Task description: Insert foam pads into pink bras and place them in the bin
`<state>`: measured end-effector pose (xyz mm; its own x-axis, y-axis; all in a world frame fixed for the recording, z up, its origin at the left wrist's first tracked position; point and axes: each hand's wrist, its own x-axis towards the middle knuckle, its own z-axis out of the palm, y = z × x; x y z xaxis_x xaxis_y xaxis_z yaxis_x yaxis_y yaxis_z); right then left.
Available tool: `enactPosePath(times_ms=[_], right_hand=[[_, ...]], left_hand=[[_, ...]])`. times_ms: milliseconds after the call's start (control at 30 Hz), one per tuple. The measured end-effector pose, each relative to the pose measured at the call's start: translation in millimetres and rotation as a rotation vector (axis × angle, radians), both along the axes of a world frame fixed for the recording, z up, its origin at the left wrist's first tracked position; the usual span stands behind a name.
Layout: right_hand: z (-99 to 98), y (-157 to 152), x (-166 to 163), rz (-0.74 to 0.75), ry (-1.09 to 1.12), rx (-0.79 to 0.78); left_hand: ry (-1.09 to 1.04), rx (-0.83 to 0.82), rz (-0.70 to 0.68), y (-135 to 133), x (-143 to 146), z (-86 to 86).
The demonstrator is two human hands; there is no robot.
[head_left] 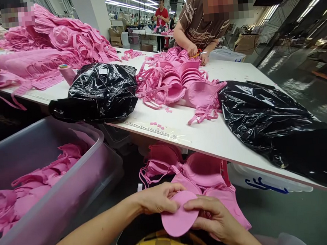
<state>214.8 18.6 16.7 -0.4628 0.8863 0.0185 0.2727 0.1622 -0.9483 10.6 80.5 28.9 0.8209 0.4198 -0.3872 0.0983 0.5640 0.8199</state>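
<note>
pink pad (pixel 178 221) between hands (pixel 218 215), long axis toward lower left

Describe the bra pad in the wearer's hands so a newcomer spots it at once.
From the white table, drop below its near edge to the pink bras. Just in front of them, the left hand and right hand hold the bra pad. It is a single smooth, rounded pink piece with no straps visible, unlike the strapped, cupped bras behind it.

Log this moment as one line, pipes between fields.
Left hand: holds pink pad | Right hand: holds same pad | Near: pink bras beyond hands | Rest: black bags on white table
</note>
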Motion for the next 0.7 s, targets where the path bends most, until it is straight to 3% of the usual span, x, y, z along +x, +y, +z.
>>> enactPosePath(times_ms=[200,333,467,567,700], right_hand=[[-1.1,10,-3,0.012,-0.073,0.071],[-2.5,7,-6,-0.251,-0.067,0.275],[-1.0,1,-15,-0.431,-0.049,0.464],[-9.5,-4,-14,-0.467,-0.053,0.441],[-24.7,-5,-3,-0.383,-0.167,0.334]], left_hand=[[0.051,0.057,-0.128,12,0,-1.0],[0.064,0.147,0.138,3,-3,-2.4],[0.052,0.412,0.358,-19,-3,-2.8],[0.115,0.556,0.506,-25,1,-4.3],[0.155,0.703,0.556,-26,3,-10.9]])
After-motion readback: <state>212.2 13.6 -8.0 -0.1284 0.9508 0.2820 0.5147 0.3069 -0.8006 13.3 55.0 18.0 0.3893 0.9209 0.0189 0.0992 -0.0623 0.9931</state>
